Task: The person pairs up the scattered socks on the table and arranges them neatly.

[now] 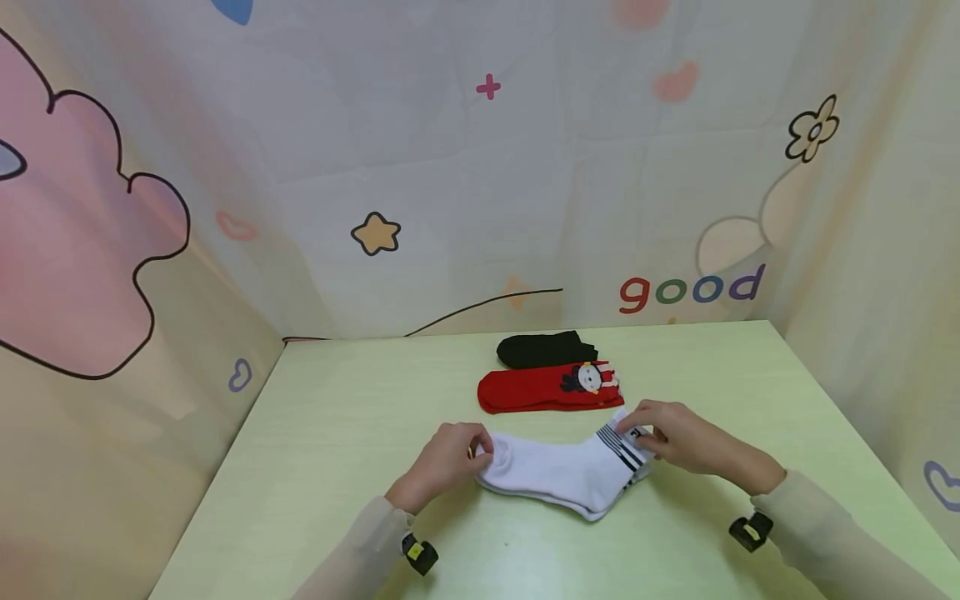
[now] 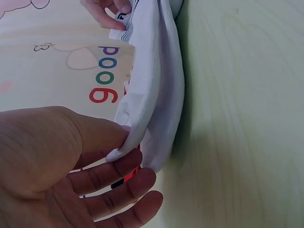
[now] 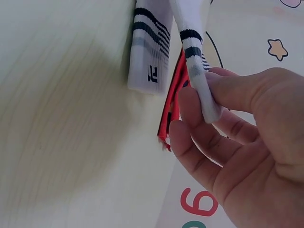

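A white sock (image 1: 555,468) with black stripes at its cuff is held at both ends, over a second white sock (image 3: 148,64) that lies on the table. My left hand (image 1: 450,462) pinches the toe between thumb and forefinger; in the left wrist view the other fingers (image 2: 121,190) spread below it. My right hand (image 1: 678,435) pinches the cuff near a small black mark. In the right wrist view the held cuff (image 3: 197,61) is raised apart from the lower sock's cuff.
Behind the white pair, a red sock pair (image 1: 528,389) with a cartoon figure lies flat. Farther back are black socks (image 1: 536,351). The pale green table (image 1: 360,400) meets a printed cloth backdrop (image 1: 450,167) at its back edge.
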`<state>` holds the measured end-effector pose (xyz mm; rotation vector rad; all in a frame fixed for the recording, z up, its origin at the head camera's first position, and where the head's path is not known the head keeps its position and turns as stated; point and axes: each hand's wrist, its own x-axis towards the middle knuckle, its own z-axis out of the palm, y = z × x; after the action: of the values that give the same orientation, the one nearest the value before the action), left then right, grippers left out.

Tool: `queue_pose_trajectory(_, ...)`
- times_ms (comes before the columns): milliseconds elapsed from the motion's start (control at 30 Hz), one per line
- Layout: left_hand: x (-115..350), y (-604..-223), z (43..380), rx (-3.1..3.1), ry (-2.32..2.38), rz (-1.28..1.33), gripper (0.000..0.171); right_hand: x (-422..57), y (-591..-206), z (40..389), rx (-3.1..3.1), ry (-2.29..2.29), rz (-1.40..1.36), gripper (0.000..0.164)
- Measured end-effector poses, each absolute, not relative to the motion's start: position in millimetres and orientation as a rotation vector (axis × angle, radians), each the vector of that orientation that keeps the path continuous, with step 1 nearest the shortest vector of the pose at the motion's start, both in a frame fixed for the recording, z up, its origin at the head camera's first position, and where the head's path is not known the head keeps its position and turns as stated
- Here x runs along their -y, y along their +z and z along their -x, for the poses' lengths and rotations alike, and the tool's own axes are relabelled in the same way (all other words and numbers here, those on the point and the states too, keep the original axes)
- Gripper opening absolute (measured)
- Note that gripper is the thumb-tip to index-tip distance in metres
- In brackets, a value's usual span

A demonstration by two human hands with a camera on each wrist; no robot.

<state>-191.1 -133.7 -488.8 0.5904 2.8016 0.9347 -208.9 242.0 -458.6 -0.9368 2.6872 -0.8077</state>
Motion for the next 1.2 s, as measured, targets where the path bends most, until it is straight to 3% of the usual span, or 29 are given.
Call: queue_pose_trajectory(1200, 135, -502, 191, -2.835, 0.971, -0.641, 0.006, -237, -485, 207, -2.744, -0.742, 1.043, 0.023)
